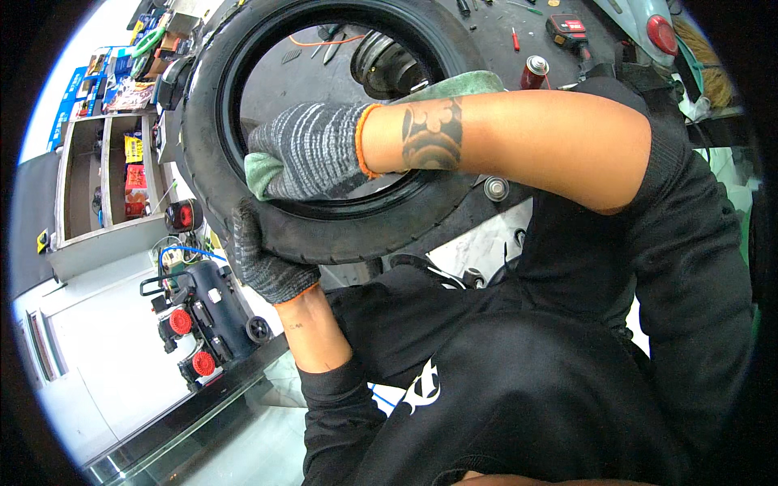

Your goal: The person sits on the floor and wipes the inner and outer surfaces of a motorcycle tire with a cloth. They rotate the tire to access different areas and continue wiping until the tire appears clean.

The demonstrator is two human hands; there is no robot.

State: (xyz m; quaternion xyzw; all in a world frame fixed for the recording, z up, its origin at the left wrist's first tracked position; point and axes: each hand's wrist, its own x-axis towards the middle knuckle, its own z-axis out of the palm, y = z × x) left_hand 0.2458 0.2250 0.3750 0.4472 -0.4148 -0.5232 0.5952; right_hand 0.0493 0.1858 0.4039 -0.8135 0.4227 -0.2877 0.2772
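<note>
While the left hand [263,263] grips the lower outer edge of the black tyre [324,231], fingers wrapped over the tread and closed on it, the right hand [312,154] reaches through the opening and presses a pale green cloth [261,174] against the inner bead. Both hands wear grey knitted gloves with orange cuffs. The right hand is curled together around the cloth, which trails back along the forearm toward the upper side of the tyre. The tyre stands roughly upright in front of the chest, held in the air above the dark floor [494,40], where a spray can [533,71] and small tools lie well apart from it.

To wipe well here, the left hand should stay firm so that the tyre does not twist, and turn it in small steps so the cloth meets fresh rim each time. Pressure seems best kept flat across the palm rather than on the fingertips. Whether the cloth reaches into the inner groove is hard to tell, as the glove hides the contact.
</note>
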